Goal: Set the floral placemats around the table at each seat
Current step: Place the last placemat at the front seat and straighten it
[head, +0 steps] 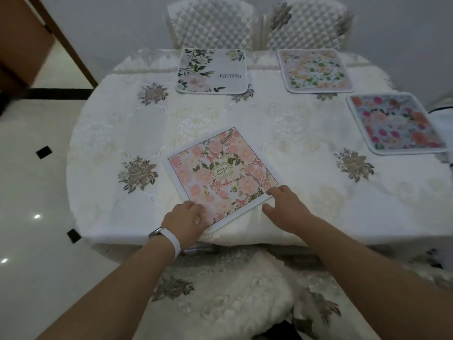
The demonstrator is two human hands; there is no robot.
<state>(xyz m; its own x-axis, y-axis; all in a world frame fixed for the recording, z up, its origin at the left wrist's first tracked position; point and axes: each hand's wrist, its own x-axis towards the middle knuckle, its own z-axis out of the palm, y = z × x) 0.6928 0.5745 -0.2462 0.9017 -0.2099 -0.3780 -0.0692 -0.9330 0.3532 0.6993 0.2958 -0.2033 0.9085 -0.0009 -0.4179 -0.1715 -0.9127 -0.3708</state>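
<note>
4 floral mats are laid on the table point(103, 133), the nearest one touched by both hands.

The pink mat point(220, 177) is set askew at the near edge, its near corner almost at the table's rim. The left hand point(185, 220) is pressed flat on its near-left edge, fingers spread loosely, nothing gripped. The right hand point(285, 207) is rested at its near-right edge, fingers loosely curled and open, tips touching the border. The green mat point(212, 69) and the peach mat point(315, 71) are placed at the far edge before 2 quilted chairs point(210, 23). The bright mat point(396, 123) is laid at the right edge. Bare cloth is left wide open in the middle and along the left side.
</note>
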